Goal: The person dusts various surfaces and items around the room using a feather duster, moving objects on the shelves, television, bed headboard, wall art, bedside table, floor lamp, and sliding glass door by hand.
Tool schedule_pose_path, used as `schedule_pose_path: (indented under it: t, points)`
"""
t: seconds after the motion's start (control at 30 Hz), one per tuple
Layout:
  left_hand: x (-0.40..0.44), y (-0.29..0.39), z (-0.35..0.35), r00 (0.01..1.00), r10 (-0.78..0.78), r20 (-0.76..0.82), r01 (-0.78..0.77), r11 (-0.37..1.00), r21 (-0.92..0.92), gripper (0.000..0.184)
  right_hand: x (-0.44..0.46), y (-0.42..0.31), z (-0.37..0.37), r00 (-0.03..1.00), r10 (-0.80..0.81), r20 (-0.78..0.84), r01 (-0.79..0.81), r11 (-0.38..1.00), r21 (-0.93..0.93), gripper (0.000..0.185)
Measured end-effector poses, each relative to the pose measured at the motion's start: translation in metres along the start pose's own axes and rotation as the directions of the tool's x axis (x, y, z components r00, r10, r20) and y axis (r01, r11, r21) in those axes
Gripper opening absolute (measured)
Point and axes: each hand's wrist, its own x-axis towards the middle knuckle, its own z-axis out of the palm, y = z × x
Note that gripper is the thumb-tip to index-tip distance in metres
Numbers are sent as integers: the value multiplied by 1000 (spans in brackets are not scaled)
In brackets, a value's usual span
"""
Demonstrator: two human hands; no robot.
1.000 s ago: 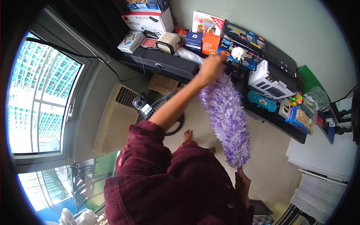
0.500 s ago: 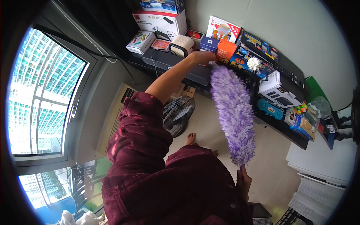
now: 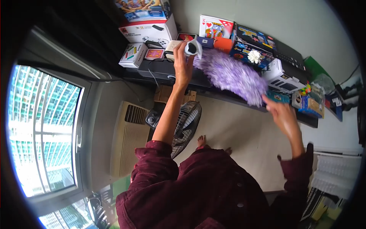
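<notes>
My left hand (image 3: 183,65) is raised above the shelf, its fingers closed around a small white object with a black patch (image 3: 193,47); its exact kind is unclear. On the right, my right hand (image 3: 282,114) grips the handle end of a fluffy purple-and-white duster (image 3: 232,74). The duster lies slanted across the shelf front, blurred by motion, its tip close to the white object. Behind it are an orange box (image 3: 223,44) and a dark blue box (image 3: 205,41). A cream-coloured box-shaped item (image 3: 170,50) is partly hidden by my left hand.
The dark shelf (image 3: 244,100) holds game boxes, a playing-card box (image 3: 216,27), a white flower (image 3: 254,57) and a white box (image 3: 284,76). Below stands a black fan (image 3: 187,124), beside an air conditioner (image 3: 131,133) under the window (image 3: 47,129).
My left hand has lifted from the shelf with the white object in it. My right hand has moved up and forward, swinging the duster from nearly upright to slanted along the shelf.
</notes>
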Motion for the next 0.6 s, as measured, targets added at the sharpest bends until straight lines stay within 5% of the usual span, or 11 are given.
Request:
schedule_pose_path:
  t: [0.13, 0.3, 0.4, 0.47, 0.53, 0.6]
  points:
    - [-9, -8, 3, 998, -37, 47, 39, 999, -38, 57, 17, 5, -1, 1000, 4, -31, -8, 990, -144, 41]
    - [-16, -18, 8, 990, 24, 136, -12, 996, -83, 56, -72, 41, 22, 985, 156, -72, -156, 988, 0, 44]
    - [-10, -8, 1, 996, 23, 92, -18, 998, -52, 53, -136, 26, 35, 936, 341, 93, -353, 918, 182, 34]
    - [-7, -4, -4, 954, -266, 136, 286, 945, -159, 51, -170, 26, 42, 978, 209, -2, -194, 910, 367, 28]
    - [0, -16, 6, 960, -239, 146, 271, 923, -273, 46, -178, 33, 44, 976, 204, -80, -163, 920, 356, 28]
    - [6, -18, 15, 860, -274, 430, 457, 787, -414, 45, -177, 30, 52, 964, 212, -162, -147, 929, 340, 27]
